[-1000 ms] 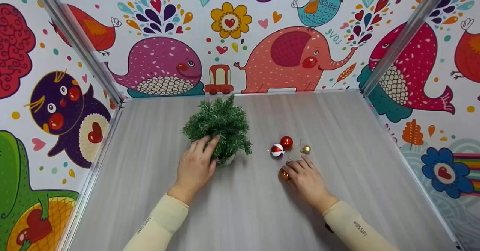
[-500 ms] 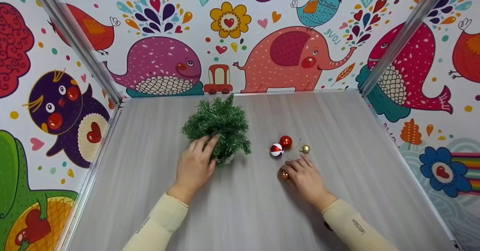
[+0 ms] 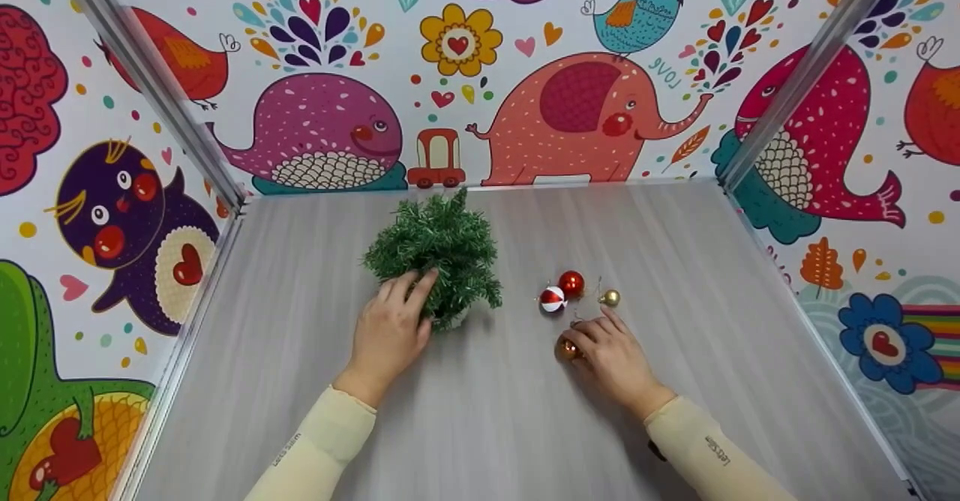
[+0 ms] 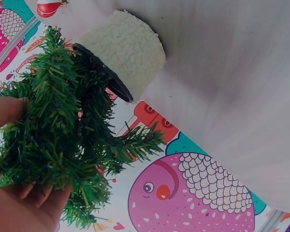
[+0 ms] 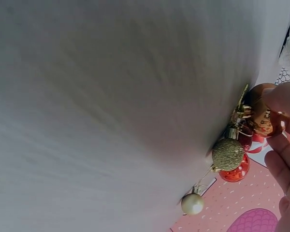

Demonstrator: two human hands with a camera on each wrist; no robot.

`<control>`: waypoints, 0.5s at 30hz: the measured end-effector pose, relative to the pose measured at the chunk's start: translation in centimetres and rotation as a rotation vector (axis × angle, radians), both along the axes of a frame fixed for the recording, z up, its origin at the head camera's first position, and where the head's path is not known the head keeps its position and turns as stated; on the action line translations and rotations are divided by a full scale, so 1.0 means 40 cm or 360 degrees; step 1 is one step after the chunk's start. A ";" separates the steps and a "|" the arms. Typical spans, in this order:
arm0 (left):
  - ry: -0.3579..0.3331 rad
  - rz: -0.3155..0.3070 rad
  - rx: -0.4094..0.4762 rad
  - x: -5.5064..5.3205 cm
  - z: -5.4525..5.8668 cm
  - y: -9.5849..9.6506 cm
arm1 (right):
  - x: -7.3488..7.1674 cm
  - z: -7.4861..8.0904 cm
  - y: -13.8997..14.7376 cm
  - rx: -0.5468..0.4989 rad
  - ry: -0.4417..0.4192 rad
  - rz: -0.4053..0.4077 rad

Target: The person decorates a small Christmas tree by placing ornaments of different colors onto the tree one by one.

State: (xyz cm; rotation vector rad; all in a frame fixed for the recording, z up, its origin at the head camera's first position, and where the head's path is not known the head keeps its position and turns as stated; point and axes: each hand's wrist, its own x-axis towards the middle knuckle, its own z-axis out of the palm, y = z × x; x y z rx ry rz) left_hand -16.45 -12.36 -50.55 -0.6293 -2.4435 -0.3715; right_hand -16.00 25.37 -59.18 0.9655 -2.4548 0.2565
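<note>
A small artificial Christmas tree (image 3: 442,242) stands left of the table's middle. Its white fuzzy pot (image 4: 125,50) with a dark rim shows in the left wrist view. My left hand (image 3: 388,340) grips the branches from the near left side, thumb and fingers on opposite sides of the foliage. To the right, my right hand (image 3: 616,362) pinches a shiny copper bauble (image 3: 568,348) between thumb and fingers, low over the table. In the right wrist view, a glittery gold bauble (image 5: 227,154) lies close to the copper one; the hand hides it in the head view.
Just beyond the right hand lie a red bauble (image 3: 571,283), a red-and-white bauble (image 3: 553,299) and a small gold bauble (image 3: 612,298). The grey wood-grain table (image 3: 495,426) is bounded by cartoon-printed walls (image 3: 457,111) and metal corner posts (image 3: 806,81).
</note>
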 end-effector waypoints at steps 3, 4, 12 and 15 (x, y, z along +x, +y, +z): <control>-0.0008 0.0005 -0.0005 -0.001 -0.002 0.001 | -0.001 0.001 0.002 -0.0006 0.0012 0.0002; -0.0010 0.0006 -0.0005 -0.002 -0.002 0.002 | -0.002 0.002 0.002 -0.0017 0.0022 0.0006; -0.0004 0.0004 0.0001 -0.003 -0.002 0.003 | 0.002 0.044 -0.016 -0.0140 0.0008 0.0025; 0.0001 0.0007 -0.0007 -0.003 -0.001 0.002 | 0.004 0.064 -0.027 -0.0235 -0.0022 0.0039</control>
